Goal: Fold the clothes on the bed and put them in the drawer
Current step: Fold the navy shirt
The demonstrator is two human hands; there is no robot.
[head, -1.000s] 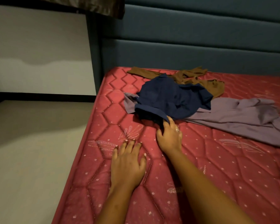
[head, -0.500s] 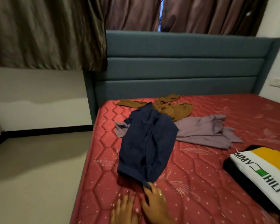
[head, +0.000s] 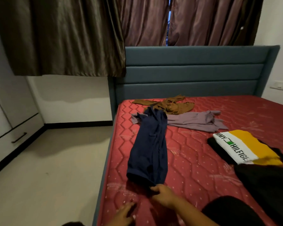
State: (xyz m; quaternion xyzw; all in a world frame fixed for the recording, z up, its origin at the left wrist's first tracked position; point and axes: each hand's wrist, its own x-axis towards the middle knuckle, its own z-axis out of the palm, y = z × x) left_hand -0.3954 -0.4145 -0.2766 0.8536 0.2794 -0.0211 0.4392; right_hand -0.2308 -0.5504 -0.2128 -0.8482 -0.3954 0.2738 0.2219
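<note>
A person's right hand (head: 162, 194) pinches the near end of a navy garment (head: 149, 149), which lies stretched away from the grip across the red mattress (head: 194, 168), while the left hand (head: 123, 213) rests flat nearby, fingers straight.

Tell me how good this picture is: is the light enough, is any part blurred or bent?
Head view: dim, only a sliver of daylight between the curtains; the left hand at the bottom is blurred, the right hand on the navy garment clearer; the headboard looks skewed, wide-lens distortion.
</note>
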